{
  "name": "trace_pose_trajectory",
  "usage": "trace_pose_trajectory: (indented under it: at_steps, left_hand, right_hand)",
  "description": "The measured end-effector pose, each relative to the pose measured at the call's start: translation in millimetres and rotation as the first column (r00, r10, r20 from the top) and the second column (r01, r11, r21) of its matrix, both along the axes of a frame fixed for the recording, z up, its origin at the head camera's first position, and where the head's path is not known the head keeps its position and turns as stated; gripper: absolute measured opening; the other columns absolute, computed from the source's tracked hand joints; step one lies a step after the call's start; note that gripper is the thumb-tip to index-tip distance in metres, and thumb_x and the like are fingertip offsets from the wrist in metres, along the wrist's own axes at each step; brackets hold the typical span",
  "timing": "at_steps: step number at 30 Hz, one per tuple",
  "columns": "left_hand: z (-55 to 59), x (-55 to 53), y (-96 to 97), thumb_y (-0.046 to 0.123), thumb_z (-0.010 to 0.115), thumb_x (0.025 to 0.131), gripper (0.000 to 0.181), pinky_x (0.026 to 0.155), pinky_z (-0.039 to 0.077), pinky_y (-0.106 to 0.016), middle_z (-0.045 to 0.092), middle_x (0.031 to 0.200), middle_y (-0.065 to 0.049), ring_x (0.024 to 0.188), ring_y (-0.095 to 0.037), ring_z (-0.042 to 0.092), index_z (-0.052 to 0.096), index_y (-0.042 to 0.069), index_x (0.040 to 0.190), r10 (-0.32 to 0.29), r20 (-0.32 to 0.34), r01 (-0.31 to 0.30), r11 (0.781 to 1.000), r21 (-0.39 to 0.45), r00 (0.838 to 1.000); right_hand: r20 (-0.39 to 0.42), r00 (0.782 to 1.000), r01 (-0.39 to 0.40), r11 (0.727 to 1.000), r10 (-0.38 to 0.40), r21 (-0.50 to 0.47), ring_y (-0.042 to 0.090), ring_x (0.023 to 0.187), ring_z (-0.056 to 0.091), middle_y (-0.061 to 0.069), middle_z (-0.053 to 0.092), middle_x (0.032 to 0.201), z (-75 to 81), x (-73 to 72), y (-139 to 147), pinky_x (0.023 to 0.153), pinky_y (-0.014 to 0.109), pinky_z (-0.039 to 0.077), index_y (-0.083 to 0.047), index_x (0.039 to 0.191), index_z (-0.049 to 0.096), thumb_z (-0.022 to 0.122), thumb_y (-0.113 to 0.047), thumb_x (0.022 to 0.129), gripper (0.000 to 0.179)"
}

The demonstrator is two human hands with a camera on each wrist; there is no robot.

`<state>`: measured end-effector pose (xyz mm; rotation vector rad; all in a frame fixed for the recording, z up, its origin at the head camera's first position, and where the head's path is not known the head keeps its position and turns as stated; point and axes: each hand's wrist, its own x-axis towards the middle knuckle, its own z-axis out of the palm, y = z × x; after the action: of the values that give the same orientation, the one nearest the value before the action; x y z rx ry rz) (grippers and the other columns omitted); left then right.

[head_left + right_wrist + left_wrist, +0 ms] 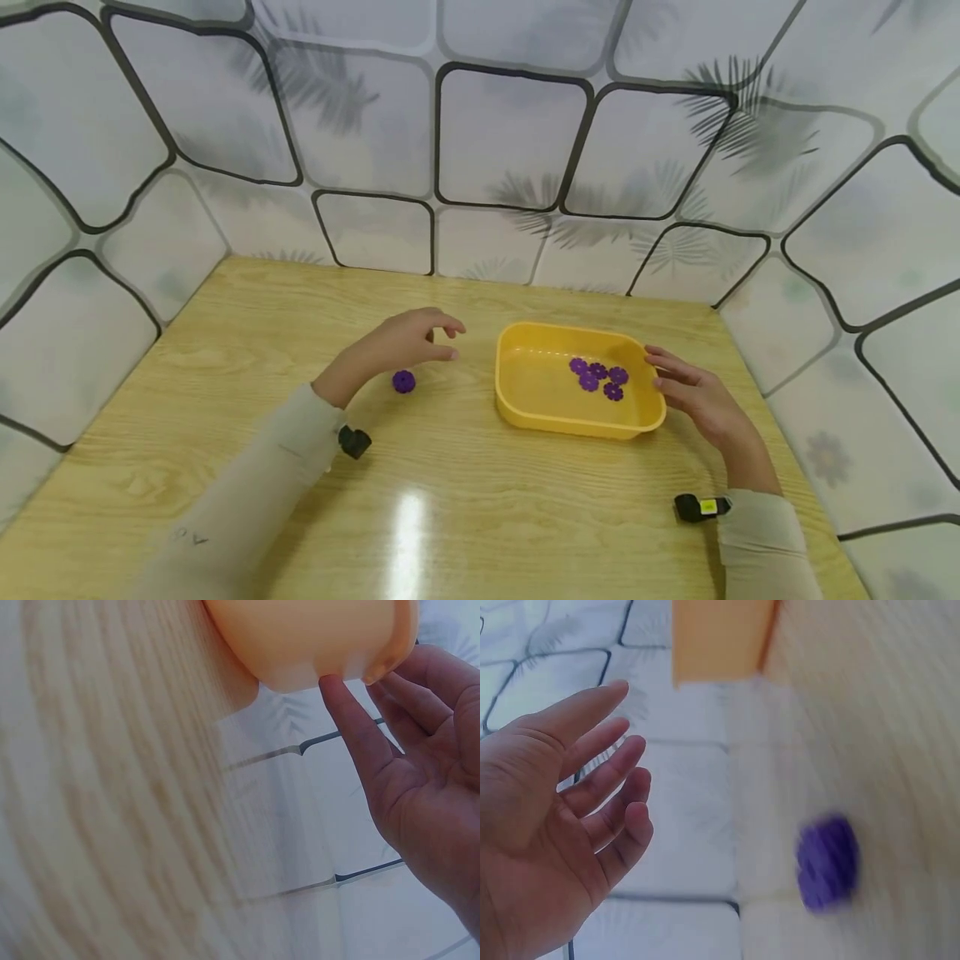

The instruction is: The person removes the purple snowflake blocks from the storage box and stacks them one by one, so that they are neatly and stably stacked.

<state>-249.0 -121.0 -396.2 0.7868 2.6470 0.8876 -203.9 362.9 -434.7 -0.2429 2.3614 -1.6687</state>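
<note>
A yellow plastic tray stands on the table, with several purple flower-shaped discs lying loose toward its right side. My right hand touches the tray's right end with thumb and fingertips; in the right wrist view the thumb meets the outer wall. Left of the tray, my left hand hovers above the table with relaxed, slightly bent fingers and holds nothing. Just below it on the table lies a purple notched piece, which looks like a small stack of such discs. The left wrist view shows this piece blurred, apart from the hand.
The wood-grain table meets patterned wall panels at the back and on both sides. Each wrist wears a small black camera. A bright reflection lies on the front of the table.
</note>
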Motion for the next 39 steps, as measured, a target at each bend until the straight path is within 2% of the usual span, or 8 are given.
trace_pose_trajectory:
  at_steps: [5,10,14,19,24,29,35,39]
  left_hand:
    - [8.5,-12.1,48.4,0.037,0.068,0.097,0.045,0.084,0.051,-0.037,0.064,0.128,-0.004,0.099,-0.018,0.061,0.062,0.017,0.137,-0.115,-0.050,0.116,0.993,0.015,0.992]
    - [4.0,-22.9,96.3,0.036,0.067,0.098,0.047,0.095,0.049,-0.038,0.063,0.132,-0.008,0.115,-0.025,0.060,0.061,0.011,0.138,-0.229,-0.036,0.231,0.971,0.060,0.973]
    - [-3.9,-26.1,127.4,0.032,0.067,0.098,0.045,0.099,0.047,-0.039,0.062,0.133,-0.010,0.123,-0.028,0.057,0.062,0.009,0.137,-0.282,0.000,0.280,0.953,0.116,0.960]
    - [-15.7,-26.2,157.5,0.033,0.067,0.098,0.044,0.104,0.045,-0.032,0.061,0.135,-0.005,0.127,-0.023,0.054,0.062,0.011,0.136,-0.293,0.031,0.289,0.952,0.100,0.956]
    - [-22.1,-25.7,182.0,0.033,0.067,0.098,0.043,0.109,0.043,-0.029,0.061,0.138,0.000,0.131,-0.019,0.054,0.063,0.014,0.137,-0.278,0.017,0.278,0.961,0.011,0.960]
    - [-32.1,-26.4,199.3,0.031,0.069,0.097,0.040,0.112,0.040,-0.029,0.062,0.139,-0.002,0.132,-0.019,0.054,0.066,0.014,0.133,-0.298,-0.019,0.298,0.954,-0.042,0.954]
    - [-48.5,-27.0,206.9,0.030,0.069,0.097,0.037,0.113,0.037,-0.025,0.061,0.138,0.000,0.132,-0.015,0.053,0.067,0.017,0.132,-0.296,-0.009,0.294,0.953,-0.076,0.955]
    - [-51.8,-25.0,209.3,0.031,0.068,0.098,0.037,0.112,0.039,-0.027,0.061,0.137,0.000,0.129,-0.016,0.054,0.066,0.020,0.133,-0.318,-0.028,0.313,0.942,-0.125,0.948]
  right_hand:
    - [0.008,1.000,0.004,1.000,-0.004,0.009,-0.014,0.120,0.052,0.002,0.025,0.167,-0.3,-0.4,-0.4,0.091,0.016,0.051,0.001,0.153,0.039,0.058,-0.024,0.104,0.059]
    - [0.003,1.000,0.000,1.000,0.000,0.024,-0.014,0.120,0.051,0.002,0.024,0.168,-0.8,-0.3,-0.1,0.092,0.016,0.051,-0.001,0.153,0.039,0.058,-0.026,0.104,0.058]
    - [0.004,1.000,-0.003,1.000,0.003,0.021,-0.014,0.121,0.051,0.002,0.024,0.168,-1.5,-0.6,-0.5,0.092,0.016,0.051,0.000,0.153,0.039,0.057,-0.025,0.104,0.057]
    - [0.012,1.000,0.000,1.000,-0.001,0.020,-0.014,0.120,0.051,0.001,0.024,0.168,-1.9,-0.5,0.1,0.092,0.016,0.051,-0.001,0.153,0.040,0.058,-0.026,0.104,0.058]
    - [0.008,1.000,-0.004,1.000,0.004,0.018,-0.014,0.120,0.050,0.000,0.024,0.168,-1.6,-1.2,1.4,0.092,0.016,0.051,-0.001,0.153,0.040,0.058,-0.026,0.104,0.058]
    - [0.009,1.000,-0.002,1.000,0.002,0.005,-0.013,0.121,0.052,0.000,0.026,0.167,-3.6,-2.0,1.9,0.092,0.017,0.052,0.001,0.152,0.039,0.057,-0.024,0.104,0.057]
    - [0.012,1.000,-0.005,1.000,0.005,0.002,-0.013,0.121,0.051,0.000,0.025,0.167,-5.9,-2.7,1.4,0.092,0.017,0.051,0.001,0.152,0.039,0.058,-0.024,0.104,0.057]
    - [0.010,1.000,0.001,1.000,-0.001,0.001,-0.014,0.121,0.051,-0.001,0.026,0.167,-5.2,-3.2,2.1,0.092,0.016,0.051,0.001,0.153,0.040,0.058,-0.024,0.104,0.057]
